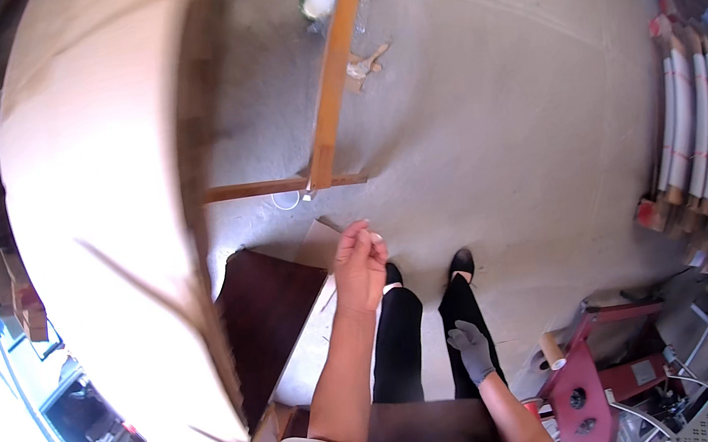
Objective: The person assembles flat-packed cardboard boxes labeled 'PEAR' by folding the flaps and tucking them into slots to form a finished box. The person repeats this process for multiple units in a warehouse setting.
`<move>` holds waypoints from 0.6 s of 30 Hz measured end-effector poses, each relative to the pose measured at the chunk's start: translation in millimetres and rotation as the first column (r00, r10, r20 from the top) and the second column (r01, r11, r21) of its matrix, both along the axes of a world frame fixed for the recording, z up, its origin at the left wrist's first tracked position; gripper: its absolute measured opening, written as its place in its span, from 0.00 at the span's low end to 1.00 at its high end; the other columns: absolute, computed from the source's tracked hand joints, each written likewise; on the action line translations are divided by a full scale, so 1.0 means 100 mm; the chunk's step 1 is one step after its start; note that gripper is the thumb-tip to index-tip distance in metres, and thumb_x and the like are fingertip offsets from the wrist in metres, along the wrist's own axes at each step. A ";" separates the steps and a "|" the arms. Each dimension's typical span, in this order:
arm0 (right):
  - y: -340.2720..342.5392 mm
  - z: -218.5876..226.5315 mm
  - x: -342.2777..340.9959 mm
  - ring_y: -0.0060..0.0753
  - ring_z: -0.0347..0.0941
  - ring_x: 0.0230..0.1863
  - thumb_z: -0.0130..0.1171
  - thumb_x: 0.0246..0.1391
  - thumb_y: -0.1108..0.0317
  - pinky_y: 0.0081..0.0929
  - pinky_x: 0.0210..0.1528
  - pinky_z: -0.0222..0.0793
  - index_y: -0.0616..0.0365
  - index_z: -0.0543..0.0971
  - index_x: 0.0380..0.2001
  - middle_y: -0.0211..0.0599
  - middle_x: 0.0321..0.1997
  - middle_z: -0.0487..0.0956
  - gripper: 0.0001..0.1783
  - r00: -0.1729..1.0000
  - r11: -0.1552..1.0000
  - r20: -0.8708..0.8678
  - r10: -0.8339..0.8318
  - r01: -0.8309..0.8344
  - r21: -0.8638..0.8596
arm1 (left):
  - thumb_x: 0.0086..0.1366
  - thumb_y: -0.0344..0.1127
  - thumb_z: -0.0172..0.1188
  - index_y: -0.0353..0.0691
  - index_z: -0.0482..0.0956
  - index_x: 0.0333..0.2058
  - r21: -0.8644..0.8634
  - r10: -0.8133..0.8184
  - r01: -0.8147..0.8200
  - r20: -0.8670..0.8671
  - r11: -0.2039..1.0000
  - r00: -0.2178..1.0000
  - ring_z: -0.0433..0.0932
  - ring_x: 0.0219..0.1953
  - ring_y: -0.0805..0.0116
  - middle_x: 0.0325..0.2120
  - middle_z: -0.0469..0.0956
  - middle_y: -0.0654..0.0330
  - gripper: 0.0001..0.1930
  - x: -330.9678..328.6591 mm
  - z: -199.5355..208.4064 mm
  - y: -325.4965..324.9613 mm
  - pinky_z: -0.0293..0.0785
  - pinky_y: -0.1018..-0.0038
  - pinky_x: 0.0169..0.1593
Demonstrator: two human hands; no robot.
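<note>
My left hand (pixel 361 267) is bare and raised at the middle, its fingers curled in. A small pale spot shows at its fingertips, but I cannot make out what it is. My right hand (pixel 472 351) wears a grey glove and hangs in front of my right leg, fingers loosely out and nothing seen in them. Left of my left hand is a dark brown board (pixel 271 311). Beyond that hand, an orange-brown wooden bar (pixel 336 68) meets a wooden crosspiece (pixel 226 193). A dark brown surface (pixel 432 438) lies close before my body.
A large pale panel (pixel 99 168) fills the left side, its edge blurred. On the floor lie a white round item (pixel 320 4) and scraps (pixel 366 65). White-wrapped bundles with red ties (pixel 705 123) line the right. A reddish metal frame (pixel 577 384) and a tan roll (pixel 553 350) stand lower right.
</note>
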State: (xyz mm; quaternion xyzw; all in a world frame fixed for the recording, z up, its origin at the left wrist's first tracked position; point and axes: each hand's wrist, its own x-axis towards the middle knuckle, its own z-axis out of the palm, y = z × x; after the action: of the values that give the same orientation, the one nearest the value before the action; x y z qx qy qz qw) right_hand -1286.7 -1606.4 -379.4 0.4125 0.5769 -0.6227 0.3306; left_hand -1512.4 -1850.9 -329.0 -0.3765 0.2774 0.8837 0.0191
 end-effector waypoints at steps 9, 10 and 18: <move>1.12 1.75 -0.23 0.24 0.76 0.38 0.57 0.60 0.70 0.24 0.44 0.77 0.65 0.73 0.52 0.35 0.41 0.77 0.18 0.975 0.989 -0.224 -0.009 0.041 0.139 | 0.73 0.37 0.49 0.43 0.70 0.54 0.245 -0.065 0.129 -0.253 0.961 0.965 0.62 0.24 0.78 0.24 0.66 0.69 0.14 0.01 2.33 0.17 0.61 0.81 0.30; 1.28 1.81 -0.16 0.25 0.76 0.38 0.57 0.60 0.71 0.24 0.44 0.77 0.65 0.73 0.52 0.35 0.40 0.77 0.17 0.964 0.991 -0.256 -0.067 0.094 0.095 | 0.73 0.36 0.50 0.43 0.70 0.53 0.219 -0.064 0.127 -0.275 0.967 0.959 0.63 0.25 0.78 0.26 0.67 0.69 0.13 -0.02 2.62 0.17 0.62 0.80 0.31; 0.78 2.76 -0.66 0.21 0.73 0.32 0.54 0.63 0.70 0.20 0.35 0.71 0.60 0.75 0.44 0.30 0.32 0.76 0.08 0.927 0.978 -0.318 0.199 -0.168 0.121 | 0.69 0.28 0.54 0.41 0.74 0.46 0.085 -0.058 0.106 -0.444 0.991 0.894 0.68 0.28 0.77 0.28 0.71 0.69 0.08 0.25 3.57 0.11 0.66 0.79 0.34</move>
State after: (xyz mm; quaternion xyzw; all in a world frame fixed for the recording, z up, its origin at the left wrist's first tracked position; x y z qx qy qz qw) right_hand -1352.6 -1528.1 -103.9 0.2620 0.6879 -0.6218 0.2675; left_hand -1487.2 -1839.5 28.2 -0.1533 0.2426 0.9579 0.0133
